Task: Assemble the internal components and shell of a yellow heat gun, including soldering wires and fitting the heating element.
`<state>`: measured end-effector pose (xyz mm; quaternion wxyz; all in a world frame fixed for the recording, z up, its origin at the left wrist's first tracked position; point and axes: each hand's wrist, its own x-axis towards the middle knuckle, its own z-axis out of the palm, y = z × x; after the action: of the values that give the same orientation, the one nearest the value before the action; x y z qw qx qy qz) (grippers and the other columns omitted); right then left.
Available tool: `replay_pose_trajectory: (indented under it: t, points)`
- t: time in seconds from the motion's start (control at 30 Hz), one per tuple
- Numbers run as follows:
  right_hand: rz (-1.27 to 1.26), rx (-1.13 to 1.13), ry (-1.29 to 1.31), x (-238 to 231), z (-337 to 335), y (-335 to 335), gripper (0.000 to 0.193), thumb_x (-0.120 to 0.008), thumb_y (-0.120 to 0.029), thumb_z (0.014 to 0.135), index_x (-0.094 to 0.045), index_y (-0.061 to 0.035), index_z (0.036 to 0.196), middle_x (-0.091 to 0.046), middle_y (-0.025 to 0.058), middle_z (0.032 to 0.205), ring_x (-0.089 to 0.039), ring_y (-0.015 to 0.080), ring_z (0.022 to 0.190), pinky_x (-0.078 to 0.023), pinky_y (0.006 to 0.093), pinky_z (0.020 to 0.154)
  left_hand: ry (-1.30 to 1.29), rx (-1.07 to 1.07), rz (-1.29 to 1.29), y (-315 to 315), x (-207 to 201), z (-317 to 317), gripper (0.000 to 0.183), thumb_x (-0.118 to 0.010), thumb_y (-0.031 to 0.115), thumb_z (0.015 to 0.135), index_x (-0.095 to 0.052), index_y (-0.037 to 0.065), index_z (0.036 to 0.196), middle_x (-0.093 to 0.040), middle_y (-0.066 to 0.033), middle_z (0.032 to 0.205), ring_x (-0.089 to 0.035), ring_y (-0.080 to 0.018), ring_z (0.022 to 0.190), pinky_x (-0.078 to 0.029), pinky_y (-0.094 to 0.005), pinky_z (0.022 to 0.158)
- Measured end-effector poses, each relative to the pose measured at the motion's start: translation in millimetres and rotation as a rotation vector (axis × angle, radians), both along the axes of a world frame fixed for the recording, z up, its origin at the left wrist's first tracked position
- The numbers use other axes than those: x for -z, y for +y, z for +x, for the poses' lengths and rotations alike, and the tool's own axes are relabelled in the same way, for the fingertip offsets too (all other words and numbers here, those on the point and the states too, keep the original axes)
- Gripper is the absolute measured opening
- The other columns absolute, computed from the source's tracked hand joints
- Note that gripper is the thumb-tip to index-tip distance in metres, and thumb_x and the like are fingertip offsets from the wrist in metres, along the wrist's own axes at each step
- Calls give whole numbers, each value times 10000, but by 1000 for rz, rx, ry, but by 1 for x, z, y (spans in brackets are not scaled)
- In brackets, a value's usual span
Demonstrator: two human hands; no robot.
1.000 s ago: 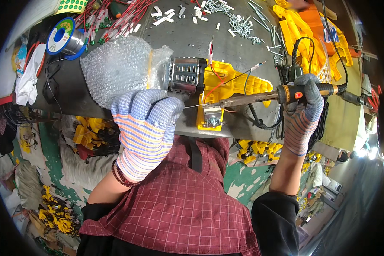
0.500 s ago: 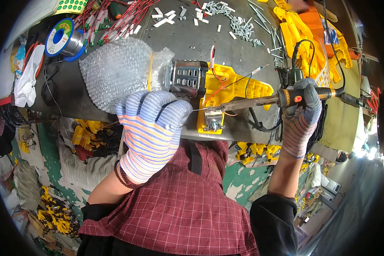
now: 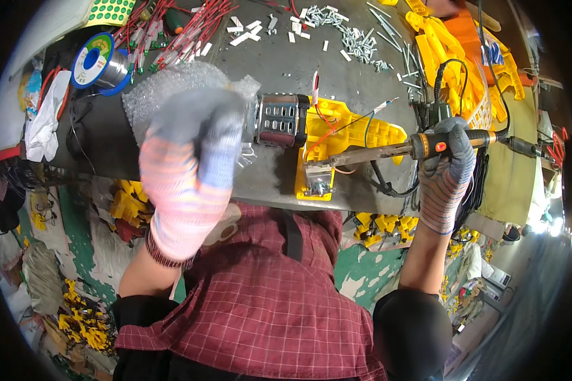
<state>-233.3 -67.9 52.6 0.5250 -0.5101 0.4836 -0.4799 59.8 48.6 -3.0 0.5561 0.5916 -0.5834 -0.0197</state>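
My right hand (image 3: 450, 168), in a striped knit glove, is closed around the black and orange handle of a soldering iron (image 3: 429, 145). The iron's long tip reaches left to a small metal-topped switch (image 3: 319, 180) in a yellow plastic tool housing (image 3: 356, 124). Red, black and blue wires run across the housing, and a slotted metal motor casing (image 3: 278, 119) adjoins its left end. My gloved left hand (image 3: 194, 165) hovers apart from the housing, in front of a bubble-wrapped bundle (image 3: 156, 89). Motion smears its fingers, so their grip cannot be made out.
A blue-rimmed solder spool (image 3: 100, 63) stands at the bench's left. Behind lie red wires (image 3: 184, 38), white labels (image 3: 240, 35) and a heap of screws (image 3: 359, 44). Yellow housings (image 3: 448, 51) are piled back right, beside the iron's cable (image 3: 499, 82).
My left hand has drawn away leftward and up from the switch, where thin solder wire showed at its fingers. My right hand and the iron have barely moved.
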Motion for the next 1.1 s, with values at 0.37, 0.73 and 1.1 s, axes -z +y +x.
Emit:
replay_pose_trajectory:
  t: [0.37,0.73,1.1]
  points:
    - [-56,64,61,-1,12,7,190,-688,-269,856,-607,-113,928,-595,-9,799,-490,42,585,-389,169,466,-30,315,311,-55,-8,-15,203,-682,100,859,-662,17,1043,-707,-124,927,-691,-215,882,-530,-310,798]
    - [-25,103,-2,0,16,12,147,-654,-234,887,-607,-104,935,-580,-7,803,-506,37,608,-400,148,472,408,1172,760,-99,-19,7,142,-630,76,921,-594,8,1041,-658,-34,908,-635,-101,911,-512,-256,822]
    - [75,-9,-92,2,-5,14,171,-625,-248,936,-588,-81,920,-574,2,767,-579,115,612,-522,221,564,-105,1390,966,-121,-51,4,246,-643,130,846,-672,34,1070,-680,-42,859,-600,-97,680,-502,-263,619]
